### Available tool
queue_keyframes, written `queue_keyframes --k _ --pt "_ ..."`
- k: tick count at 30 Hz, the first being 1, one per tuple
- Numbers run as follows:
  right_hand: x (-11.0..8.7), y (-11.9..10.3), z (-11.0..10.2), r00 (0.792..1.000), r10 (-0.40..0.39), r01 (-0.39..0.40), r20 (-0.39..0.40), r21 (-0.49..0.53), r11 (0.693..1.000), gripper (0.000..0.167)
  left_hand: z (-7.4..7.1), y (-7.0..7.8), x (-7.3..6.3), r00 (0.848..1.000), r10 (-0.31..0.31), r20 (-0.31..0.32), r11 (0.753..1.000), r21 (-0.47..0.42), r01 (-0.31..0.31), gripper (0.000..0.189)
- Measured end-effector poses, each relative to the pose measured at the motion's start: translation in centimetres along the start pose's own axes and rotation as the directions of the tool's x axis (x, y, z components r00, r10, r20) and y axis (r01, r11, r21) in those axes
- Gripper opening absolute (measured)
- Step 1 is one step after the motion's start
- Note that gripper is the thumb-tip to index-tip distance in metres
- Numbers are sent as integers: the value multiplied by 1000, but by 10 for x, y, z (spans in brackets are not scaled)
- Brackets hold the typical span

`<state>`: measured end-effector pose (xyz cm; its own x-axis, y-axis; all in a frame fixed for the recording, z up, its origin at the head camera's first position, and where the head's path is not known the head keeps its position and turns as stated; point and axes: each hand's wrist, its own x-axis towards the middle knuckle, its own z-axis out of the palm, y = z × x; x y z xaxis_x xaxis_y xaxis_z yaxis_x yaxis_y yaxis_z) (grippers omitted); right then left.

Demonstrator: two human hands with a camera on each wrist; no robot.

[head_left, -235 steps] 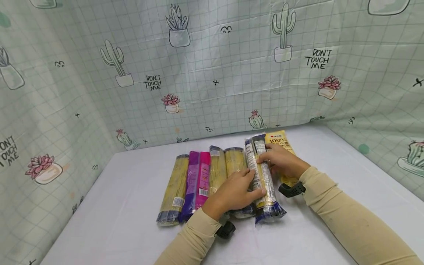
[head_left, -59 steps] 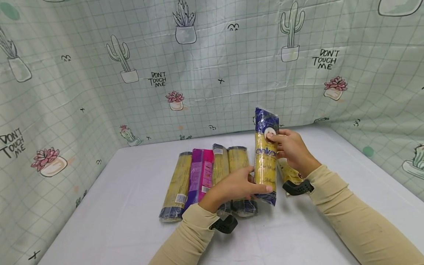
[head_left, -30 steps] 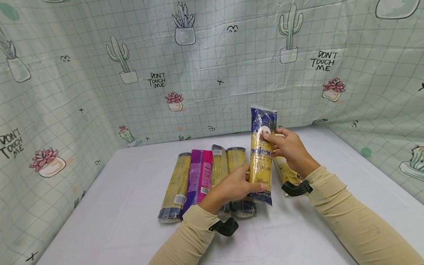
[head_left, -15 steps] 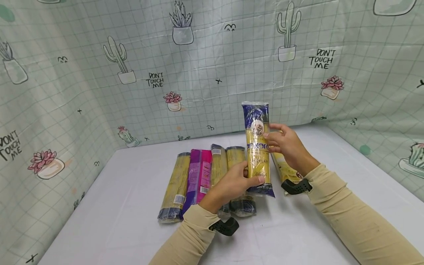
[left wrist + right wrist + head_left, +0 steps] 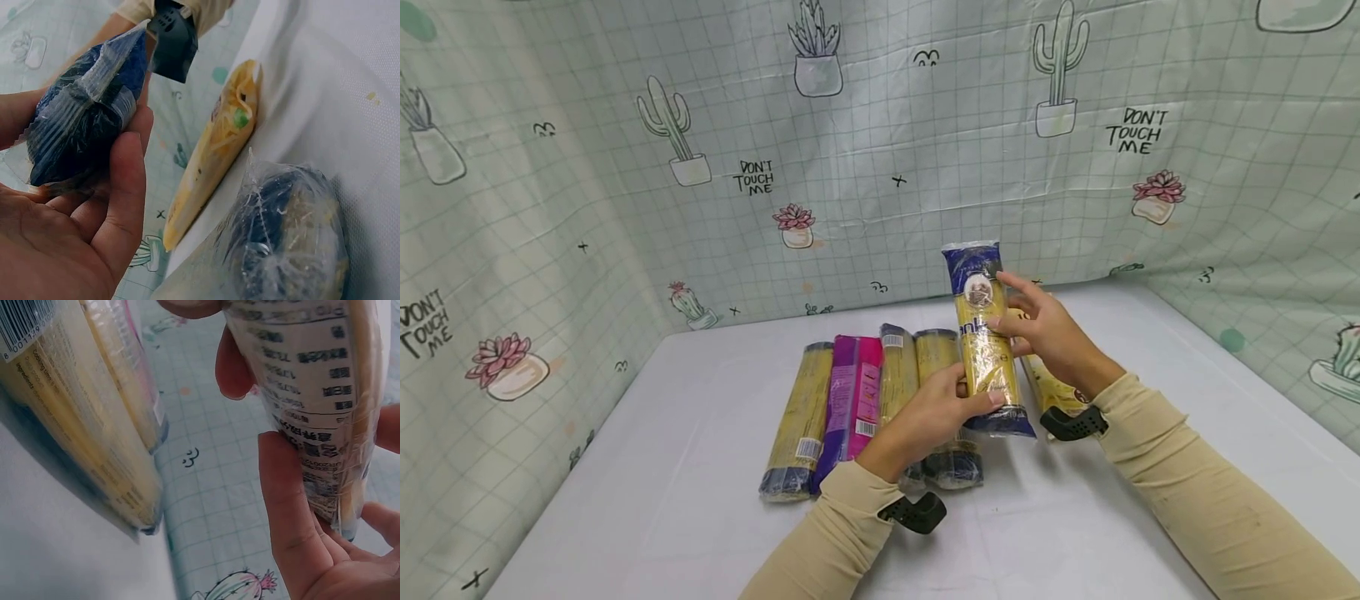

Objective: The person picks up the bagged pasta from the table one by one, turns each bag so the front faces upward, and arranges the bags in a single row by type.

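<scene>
A blue-and-yellow spaghetti pack [image 5: 985, 358] is held up off the table, tilted, its printed front towards me. My left hand [image 5: 928, 412] grips its lower end, thumb across the front. At the upper right edge my right hand [image 5: 1056, 337] holds it, thumb over the lettering and index finger near the top. The left wrist view shows the pack's blue crimped end [image 5: 81, 112] above the left palm. In the right wrist view a white label [image 5: 306, 394] covers the pack's back, with right-hand fingers [image 5: 287, 506] on either side.
Left of the held pack lie a yellow spaghetti pack [image 5: 801, 417], a purple-and-pink pack [image 5: 853, 396], and two more yellow spaghetti packs [image 5: 898, 367] [image 5: 936, 350], side by side on the white table [image 5: 662, 475]. A yellow packet [image 5: 1048, 387] lies partly behind the right wrist. Patterned cloth [image 5: 880, 142] surrounds the table.
Earlier the pack lay label side up under both hands; it has since been lifted and turned front out. Over the last two seconds it shifted left, and the right hand changed its hold.
</scene>
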<state>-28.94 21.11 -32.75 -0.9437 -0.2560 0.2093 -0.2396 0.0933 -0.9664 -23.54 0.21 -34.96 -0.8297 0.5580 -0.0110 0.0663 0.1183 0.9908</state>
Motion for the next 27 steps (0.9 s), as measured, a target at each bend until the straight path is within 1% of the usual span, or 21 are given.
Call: queue_keyframes --k 3,5,10,15,18,22,27 --pt "0 -1 1 1000 6 -6 1 -29 1000 78 -1 0 -1 1000 -1 10 1000 -18 1 41" --pt "0 -1 0 1000 10 -10 -1 -39 999 78 -2 0 -1 1000 -1 15 1000 -12 1 42" --pt "-1 -2 -1 1000 26 -26 -6 -4 1000 78 -1 1 1 1000 1 21 1000 10 -1 42" --pt "-2 -1 -3 999 41 -40 -29 36 999 78 4 3 5 999 4 36 999 -43 -2 42" --pt "-1 0 -5 998 42 -40 -41 54 998 77 6 3 8 999 3 35 999 -51 -1 41" --pt "0 1 -7 998 44 -42 -38 71 997 77 7 4 9 1000 -6 17 1000 -16 6 40" --pt "0 1 -13 998 62 -59 -24 88 994 79 11 6 12 999 -18 -37 998 65 20 37"
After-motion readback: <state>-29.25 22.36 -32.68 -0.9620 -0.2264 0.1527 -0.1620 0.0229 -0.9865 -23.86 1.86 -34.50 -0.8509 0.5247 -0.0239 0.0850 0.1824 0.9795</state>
